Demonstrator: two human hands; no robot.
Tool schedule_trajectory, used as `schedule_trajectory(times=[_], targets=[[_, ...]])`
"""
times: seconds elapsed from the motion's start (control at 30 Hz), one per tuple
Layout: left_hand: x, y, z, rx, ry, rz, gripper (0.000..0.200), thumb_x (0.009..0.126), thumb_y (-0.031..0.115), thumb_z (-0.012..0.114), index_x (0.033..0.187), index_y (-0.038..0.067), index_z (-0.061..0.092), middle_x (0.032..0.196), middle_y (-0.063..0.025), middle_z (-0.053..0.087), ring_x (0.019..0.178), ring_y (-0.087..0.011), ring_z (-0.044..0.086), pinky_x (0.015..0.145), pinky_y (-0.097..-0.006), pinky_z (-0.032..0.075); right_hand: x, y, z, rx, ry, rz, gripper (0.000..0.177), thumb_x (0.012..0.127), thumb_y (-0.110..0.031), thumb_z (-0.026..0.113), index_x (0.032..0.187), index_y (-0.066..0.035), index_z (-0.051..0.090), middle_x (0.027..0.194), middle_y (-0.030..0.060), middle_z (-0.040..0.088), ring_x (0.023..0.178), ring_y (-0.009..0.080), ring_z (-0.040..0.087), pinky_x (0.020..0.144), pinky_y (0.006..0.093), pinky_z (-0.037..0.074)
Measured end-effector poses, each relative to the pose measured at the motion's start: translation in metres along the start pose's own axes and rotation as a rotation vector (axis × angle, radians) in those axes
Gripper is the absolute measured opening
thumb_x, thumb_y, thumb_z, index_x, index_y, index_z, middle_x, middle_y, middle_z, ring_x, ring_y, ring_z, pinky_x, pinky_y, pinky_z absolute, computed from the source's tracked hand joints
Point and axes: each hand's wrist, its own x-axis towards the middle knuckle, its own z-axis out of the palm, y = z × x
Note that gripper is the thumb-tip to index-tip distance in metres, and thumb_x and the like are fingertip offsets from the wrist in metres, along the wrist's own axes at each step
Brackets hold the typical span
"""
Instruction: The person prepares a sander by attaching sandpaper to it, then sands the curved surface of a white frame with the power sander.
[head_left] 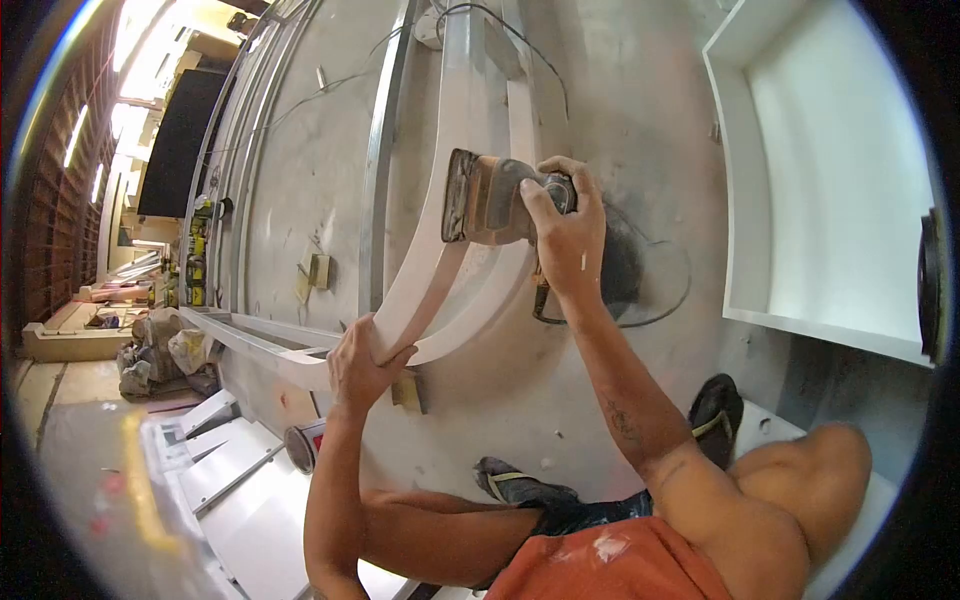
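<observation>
A curved white frame piece (425, 275) stands over the dusty floor. Near its lower end, my left hand (367, 362) is wrapped round it. Higher up, my right hand (572, 228) grips the body of an orange and black power sander (497, 198). The sander's flat pad faces left, over the outer face of the curved piece; whether it touches cannot be told. A black cable (655, 318) loops on the floor beside my right forearm.
Long metal bars (381, 150) run up the left. A white open box (743, 200) is at the right. White panels (250, 500) lie lower left, near a round can (302, 448). Bags (160, 350) sit at far left. Small blocks (320, 270) lie on the floor.
</observation>
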Motion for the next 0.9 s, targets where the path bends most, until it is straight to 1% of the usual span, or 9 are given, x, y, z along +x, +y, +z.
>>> schedule_trajectory(times=[0.1, 0.17, 0.27, 0.37, 0.5, 0.6, 0.63, 0.8, 0.9], targets=[[0.001, -0.001, 0.001, -0.019, 0.026, 0.037, 0.076, 0.072, 0.043, 0.095, 0.124, 0.001, 0.061, 0.107, -0.0194, 0.073, 0.095, -0.0391, 0.073, 0.079, -0.0462, 0.059, -0.026, -0.003, 0.0, 0.036, -0.028, 0.029, 0.03, 0.089, -0.018, 0.075, 0.114, -0.005, 0.067, 0.107, 0.0103, 0.06, 0.101, 0.0251, 0.06, 0.091, 0.0398, 0.05], [0.001, -0.002, 0.002, -0.027, 0.011, 0.03, 0.076, 0.073, 0.044, 0.094, 0.126, 0.001, 0.06, 0.108, -0.0194, 0.073, 0.096, -0.0398, 0.072, 0.08, -0.047, 0.058, -0.057, 0.007, 0.003, 0.001, 0.033, -0.146, 0.029, 0.087, -0.013, 0.076, 0.113, -0.007, 0.066, 0.109, 0.0109, 0.056, 0.104, 0.0256, 0.059, 0.092, 0.0405, 0.05], [0.0, -0.001, 0.002, -0.012, -0.004, 0.017, 0.075, 0.074, 0.045, 0.093, 0.127, 0.002, 0.06, 0.108, -0.0194, 0.073, 0.095, -0.04, 0.072, 0.08, -0.0479, 0.058, -0.097, -0.001, 0.007, 0.02, 0.039, -0.109, 0.028, 0.085, -0.01, 0.077, 0.11, -0.006, 0.065, 0.112, 0.0123, 0.054, 0.104, 0.0275, 0.058, 0.092, 0.0408, 0.05], [0.0, -0.001, 0.001, 0.003, -0.006, 0.012, 0.074, 0.075, 0.045, 0.092, 0.127, 0.003, 0.06, 0.107, -0.0193, 0.073, 0.095, -0.0396, 0.072, 0.08, -0.0482, 0.058, -0.106, 0.008, 0.01, 0.049, 0.047, -0.104, 0.027, 0.086, -0.009, 0.076, 0.11, -0.005, 0.064, 0.115, 0.0137, 0.051, 0.104, 0.0291, 0.058, 0.093, 0.0408, 0.05], [0.0, -0.002, 0.001, -0.002, 0.007, 0.042, 0.074, 0.075, 0.044, 0.092, 0.127, 0.003, 0.06, 0.107, -0.0192, 0.073, 0.094, -0.0393, 0.072, 0.079, -0.0479, 0.058, -0.073, 0.015, 0.007, 0.067, 0.048, -0.071, 0.027, 0.086, -0.011, 0.076, 0.11, -0.007, 0.064, 0.112, 0.0127, 0.055, 0.104, 0.0282, 0.059, 0.093, 0.0406, 0.05], [0.001, 0.001, -0.001, -0.025, -0.014, 0.021, 0.074, 0.076, 0.043, 0.092, 0.128, 0.003, 0.059, 0.107, -0.0191, 0.072, 0.094, -0.0394, 0.072, 0.079, -0.0478, 0.057, -0.033, 0.014, 0.003, -0.024, 0.026, -0.076, 0.029, 0.089, -0.016, 0.075, 0.116, -0.008, 0.067, 0.108, 0.0124, 0.063, 0.102, 0.0285, 0.064, 0.092, 0.0401, 0.051], [0.001, 0.001, -0.001, -0.029, -0.022, 0.02, 0.074, 0.076, 0.043, 0.092, 0.128, 0.003, 0.059, 0.107, -0.0194, 0.072, 0.094, -0.0398, 0.072, 0.079, -0.0477, 0.057, -0.02, 0.013, 0.002, -0.025, 0.025, -0.076, 0.029, 0.089, -0.016, 0.075, 0.116, -0.008, 0.067, 0.108, 0.0124, 0.063, 0.102, 0.0285, 0.064, 0.092, 0.0401, 0.051], [0.0, -0.004, 0.0, -0.01, -0.023, 0.049, 0.073, 0.079, 0.042, 0.09, 0.129, 0.0, 0.058, 0.108, -0.0215, 0.072, 0.095, -0.0416, 0.072, 0.08, -0.0481, 0.058, 0.052, 0.017, 0.001, -0.015, -0.07, -0.056, 0.035, 0.09, -0.028, 0.072, 0.117, -0.006, 0.069, 0.106, 0.0149, 0.067, 0.097, 0.0305, 0.066, 0.091, 0.0412, 0.052], [0.0, -0.006, 0.001, -0.038, -0.03, 0.051, 0.073, 0.081, 0.042, 0.088, 0.131, -0.002, 0.057, 0.109, -0.0234, 0.072, 0.096, -0.043, 0.072, 0.081, -0.0488, 0.057, 0.09, 0.015, 0.005, 0.007, -0.116, -0.065, 0.036, 0.089, -0.028, 0.071, 0.115, -0.005, 0.07, 0.104, 0.0173, 0.071, 0.094, 0.0316, 0.069, 0.09, 0.0403, 0.053]])
